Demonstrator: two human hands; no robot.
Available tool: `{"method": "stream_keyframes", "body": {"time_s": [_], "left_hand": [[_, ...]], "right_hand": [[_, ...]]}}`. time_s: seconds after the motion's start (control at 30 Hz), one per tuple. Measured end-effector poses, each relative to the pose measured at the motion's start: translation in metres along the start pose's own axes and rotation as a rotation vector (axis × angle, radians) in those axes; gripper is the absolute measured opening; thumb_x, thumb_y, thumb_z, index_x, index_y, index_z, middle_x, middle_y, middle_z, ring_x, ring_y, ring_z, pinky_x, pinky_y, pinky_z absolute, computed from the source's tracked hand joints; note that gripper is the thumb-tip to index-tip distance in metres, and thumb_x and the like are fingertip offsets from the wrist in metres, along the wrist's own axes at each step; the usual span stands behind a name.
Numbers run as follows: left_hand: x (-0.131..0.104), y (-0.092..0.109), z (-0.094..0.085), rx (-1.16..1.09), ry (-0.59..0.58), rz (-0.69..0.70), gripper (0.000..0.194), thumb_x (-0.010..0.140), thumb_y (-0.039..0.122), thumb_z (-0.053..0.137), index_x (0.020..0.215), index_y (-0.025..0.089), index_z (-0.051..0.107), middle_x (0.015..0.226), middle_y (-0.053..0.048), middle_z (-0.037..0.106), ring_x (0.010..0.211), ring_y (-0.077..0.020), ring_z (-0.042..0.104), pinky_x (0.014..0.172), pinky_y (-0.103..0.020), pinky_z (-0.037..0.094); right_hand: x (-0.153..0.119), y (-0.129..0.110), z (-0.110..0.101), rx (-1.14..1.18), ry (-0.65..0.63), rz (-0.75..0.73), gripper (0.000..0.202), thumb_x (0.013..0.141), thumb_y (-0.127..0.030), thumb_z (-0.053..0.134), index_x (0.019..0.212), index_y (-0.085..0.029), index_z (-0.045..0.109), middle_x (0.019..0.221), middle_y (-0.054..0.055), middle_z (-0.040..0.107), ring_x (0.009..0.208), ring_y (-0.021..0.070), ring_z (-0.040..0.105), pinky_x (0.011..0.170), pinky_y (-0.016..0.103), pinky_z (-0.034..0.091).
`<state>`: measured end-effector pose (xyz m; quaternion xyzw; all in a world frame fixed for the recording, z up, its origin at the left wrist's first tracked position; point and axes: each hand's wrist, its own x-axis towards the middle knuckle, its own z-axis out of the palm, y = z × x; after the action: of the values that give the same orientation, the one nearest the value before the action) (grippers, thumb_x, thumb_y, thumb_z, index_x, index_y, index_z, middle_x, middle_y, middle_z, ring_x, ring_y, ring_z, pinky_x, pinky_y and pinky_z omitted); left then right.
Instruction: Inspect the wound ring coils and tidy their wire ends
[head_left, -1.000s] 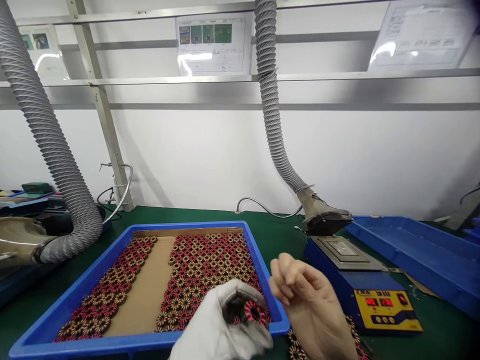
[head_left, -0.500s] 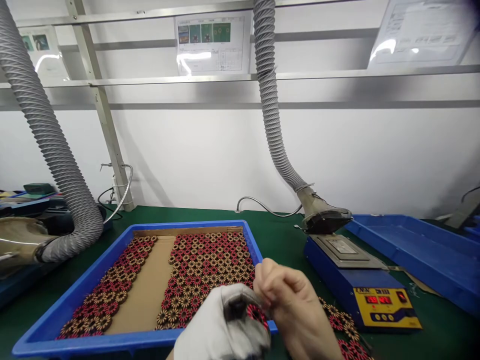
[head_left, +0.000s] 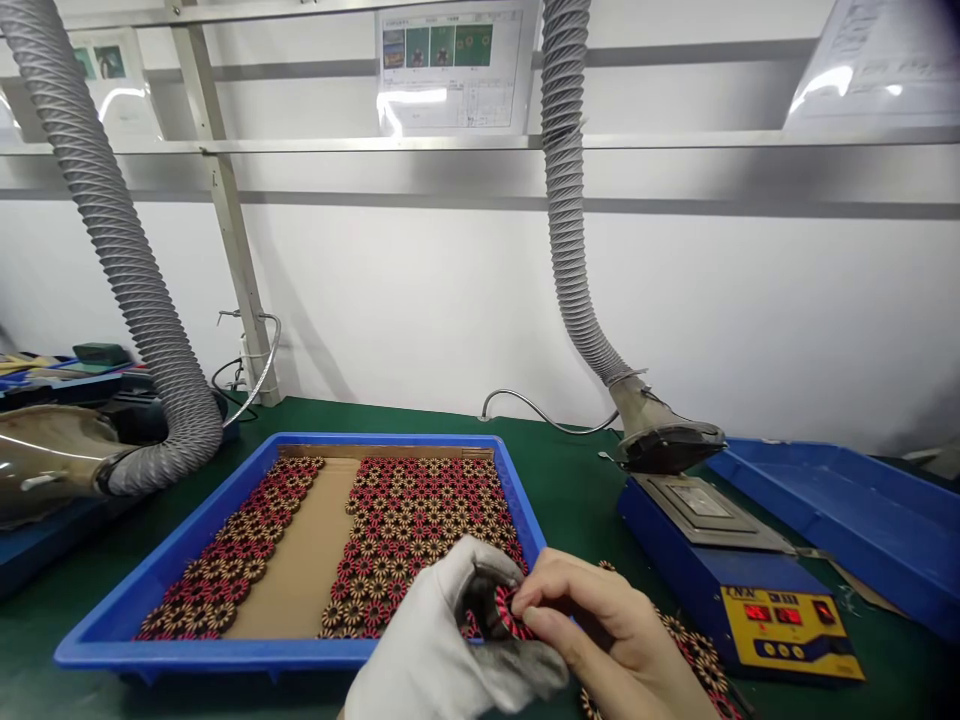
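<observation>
A red wound ring [head_left: 511,612] is pinched in the fingers of my left hand [head_left: 457,640], which wears a white glove with dark, dirty fingertips. Bare and bent, the thumb and forefinger of my right hand [head_left: 600,630] close on the ring's right side. Both hands are over the front right corner of a blue tray [head_left: 217,655]. Rows of red and tan rings [head_left: 427,510] lie in it on brown cardboard [head_left: 300,560]. More rings [head_left: 694,650] lie on the green table, partly behind my right hand.
A blue heating unit [head_left: 787,625] with a yellow panel and red digits stands at the right, under a grey duct's nozzle [head_left: 664,430]. Behind it is another blue tray [head_left: 840,510]. A second duct [head_left: 172,420] comes down at the left. Papers [head_left: 454,70] hang above.
My right fingers have come down from above the glove onto the ring, which now shows more between both hands. The whole view has shifted slightly.
</observation>
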<state>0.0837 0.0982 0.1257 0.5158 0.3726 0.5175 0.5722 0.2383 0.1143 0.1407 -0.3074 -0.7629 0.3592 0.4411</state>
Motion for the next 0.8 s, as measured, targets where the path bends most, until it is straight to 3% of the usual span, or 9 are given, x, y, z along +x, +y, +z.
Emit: {"method": "stream_keyframes", "body": {"time_s": [0.1,0.27,0.4,0.5,0.67,0.8], "left_hand": [[-0.001,0.0,0.001,-0.102,0.023,-0.01,0.034,0.055,0.016,0.083,0.076,0.016,0.056,0.068,0.002,0.056,0.062,-0.0095,0.046,0.055,-0.02,0.039],[0.004,-0.002,0.004,-0.433,0.093,-0.161,0.042,0.051,0.032,0.089,0.071,0.017,0.055,0.059,0.004,0.054,0.05,-0.0081,0.046,0.047,-0.019,0.035],[0.004,0.002,0.0,-0.205,0.089,-0.01,0.047,0.063,0.055,0.082,0.077,0.017,0.06,0.068,-0.001,0.058,0.06,-0.0122,0.054,0.057,-0.024,0.044],[0.0,0.004,-0.007,-0.002,0.016,0.063,0.049,0.076,0.06,0.071,0.091,0.014,0.064,0.079,-0.004,0.06,0.071,-0.0156,0.057,0.071,-0.029,0.048],[-0.003,0.0,-0.012,0.012,-0.067,0.081,0.044,0.087,0.056,0.06,0.1,0.014,0.06,0.082,-0.003,0.054,0.073,-0.0144,0.052,0.073,-0.03,0.045],[-0.005,-0.001,-0.014,-0.021,-0.094,0.067,0.041,0.088,0.053,0.06,0.103,0.015,0.06,0.084,-0.003,0.052,0.077,-0.0154,0.05,0.074,-0.03,0.043]], "right_hand": [[0.0,0.007,0.003,0.041,0.028,-0.02,0.025,0.092,-0.031,0.059,0.07,-0.022,0.061,0.067,0.0,0.061,0.063,0.0161,0.054,0.061,0.026,0.039],[0.003,0.023,0.009,0.267,0.031,-0.062,0.031,0.091,-0.042,0.063,0.068,-0.02,0.062,0.065,0.0,0.055,0.062,0.0157,0.048,0.059,0.028,0.035],[0.006,0.027,0.013,0.29,0.1,-0.027,0.028,0.092,-0.036,0.063,0.069,-0.02,0.066,0.064,0.0,0.055,0.061,0.0147,0.048,0.056,0.027,0.035],[0.005,0.024,0.013,0.311,0.154,-0.006,0.025,0.09,-0.035,0.066,0.07,-0.02,0.069,0.063,0.0,0.055,0.059,0.0142,0.049,0.054,0.026,0.036],[0.005,0.023,0.015,0.341,0.186,-0.02,0.023,0.087,-0.034,0.07,0.069,-0.02,0.07,0.063,0.001,0.058,0.06,0.0147,0.05,0.056,0.026,0.038],[0.004,0.025,0.015,0.368,0.172,-0.035,0.025,0.088,-0.034,0.069,0.068,-0.02,0.067,0.061,-0.001,0.053,0.059,0.0135,0.046,0.054,0.025,0.035]]}}
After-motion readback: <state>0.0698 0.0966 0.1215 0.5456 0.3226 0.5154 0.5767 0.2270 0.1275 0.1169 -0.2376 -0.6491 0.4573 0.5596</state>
